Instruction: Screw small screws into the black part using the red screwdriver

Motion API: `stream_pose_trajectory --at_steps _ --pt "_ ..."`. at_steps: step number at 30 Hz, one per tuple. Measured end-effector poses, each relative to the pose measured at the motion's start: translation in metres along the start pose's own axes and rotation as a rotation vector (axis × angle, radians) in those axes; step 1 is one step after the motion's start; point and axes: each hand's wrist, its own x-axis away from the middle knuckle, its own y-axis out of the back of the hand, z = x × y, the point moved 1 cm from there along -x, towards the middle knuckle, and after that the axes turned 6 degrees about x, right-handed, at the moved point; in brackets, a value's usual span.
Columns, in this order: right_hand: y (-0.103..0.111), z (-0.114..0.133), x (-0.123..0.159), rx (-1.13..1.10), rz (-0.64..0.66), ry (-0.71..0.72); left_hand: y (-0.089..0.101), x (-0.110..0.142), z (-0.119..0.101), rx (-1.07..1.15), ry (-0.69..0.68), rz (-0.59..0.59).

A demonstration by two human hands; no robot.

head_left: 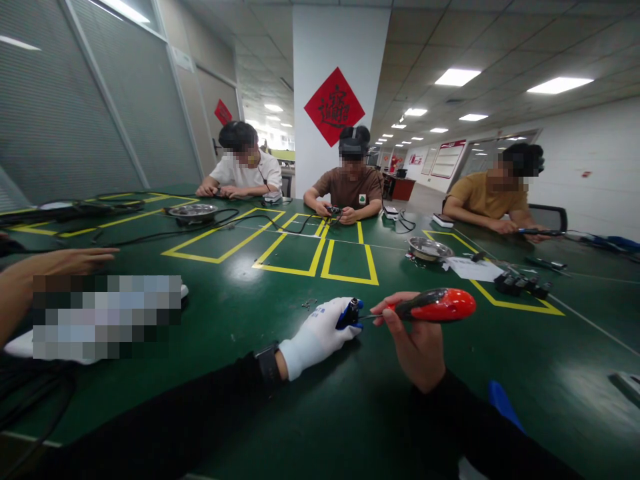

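My left hand [317, 337], in a white glove with blue fingertips, is closed around a small black part [353, 311] just above the green table [240, 393]. What the part is I cannot make out. My bare right hand [420, 347] grips a red and black screwdriver [443, 305], held nearly level. Its thin shaft points left to the black part, and the fingers lie near the front of the handle. Whether the tip touches the part is hidden by the glove. Several tiny screws [309, 304] lie beyond my left hand.
To the right are a metal bowl [430, 249], a paper sheet [475, 269], several black blocks [523, 285] and a blue item [505, 405]. Another person's hand [75, 261] reaches in at left, above a blurred pale object [107, 320]. Cables and another bowl [193, 213] lie farther off; three people sit opposite.
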Motion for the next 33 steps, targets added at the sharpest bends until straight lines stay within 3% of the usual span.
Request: stream_pose_trajectory --at_steps 33 --pt "-0.0019 -0.0038 0.0008 -0.021 -0.038 -0.025 0.0012 0.0016 -0.0053 -0.015 0.033 0.002"
